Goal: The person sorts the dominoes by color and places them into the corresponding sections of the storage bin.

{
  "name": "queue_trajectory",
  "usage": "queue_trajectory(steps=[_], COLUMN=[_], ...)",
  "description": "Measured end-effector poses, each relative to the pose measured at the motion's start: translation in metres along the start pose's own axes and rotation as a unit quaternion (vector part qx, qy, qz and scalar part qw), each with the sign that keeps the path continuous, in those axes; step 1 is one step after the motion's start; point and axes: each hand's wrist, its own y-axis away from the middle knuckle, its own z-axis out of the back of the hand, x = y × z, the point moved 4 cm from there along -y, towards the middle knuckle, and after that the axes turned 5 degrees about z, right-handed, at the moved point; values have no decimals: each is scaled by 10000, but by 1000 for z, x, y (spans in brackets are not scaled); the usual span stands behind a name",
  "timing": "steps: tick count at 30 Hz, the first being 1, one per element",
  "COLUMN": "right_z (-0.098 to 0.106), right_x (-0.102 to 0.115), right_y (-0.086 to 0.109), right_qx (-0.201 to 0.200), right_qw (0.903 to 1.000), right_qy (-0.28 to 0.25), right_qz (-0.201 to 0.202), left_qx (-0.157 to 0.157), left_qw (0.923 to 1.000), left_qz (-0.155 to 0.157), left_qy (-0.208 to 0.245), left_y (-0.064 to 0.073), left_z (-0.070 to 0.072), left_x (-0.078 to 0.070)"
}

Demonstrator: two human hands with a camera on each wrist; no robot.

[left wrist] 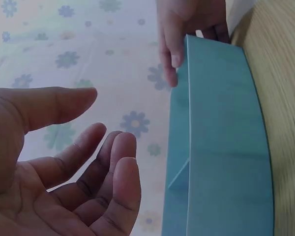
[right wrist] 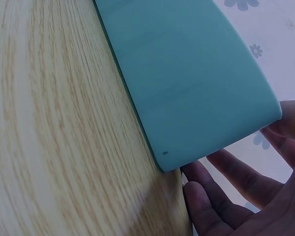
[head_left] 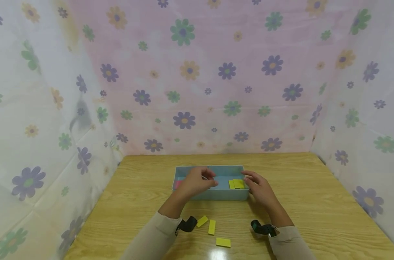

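Note:
A light blue box [head_left: 217, 194] with a divider stands on the table. Yellow rectangular pieces [head_left: 237, 184] lie in its right part, and something pink [head_left: 178, 184] shows in the left part, mostly hidden by my arm. My left hand [head_left: 199, 180] hovers over the box's left half; in the left wrist view its thumb and fingers are apart, with nothing between them. At the box's right end my right hand [head_left: 260, 187] holds the wall, thumb at the rim [right wrist: 279, 110] and fingers against the outside.
On the wooden table [head_left: 135, 216] in front of the box lie three yellow pieces, one near the left wrist [head_left: 202, 221], another upright-lying piece [head_left: 211, 227] beside it, and a nearer piece [head_left: 223, 242]. Flowered cloth [head_left: 210, 72] hangs behind and on both sides.

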Motion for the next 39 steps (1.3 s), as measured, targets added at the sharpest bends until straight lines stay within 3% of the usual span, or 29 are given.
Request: queue_trajectory(steps=[9,16,26,39], right_z=[-1,0,0,-1], right_x=[0,1,1,4], right_y=[-1,-2,-2,0], right_qx=[51,78,120,77], right_qw=[9999,10000,9999,9998], right_qy=[94,36,-79,-69], right_qz=[1,-45,-87,-197], left_qx=[-304,-129,270,240], left_qw=[9973,9972,9954,9926], left_qz=[-95,117,453,422], left_qy=[-666,-727,-795,-1117], left_y=[29,41,42,37], left_z=[15,9,-5,-21], left_x=[31,56,78,82])
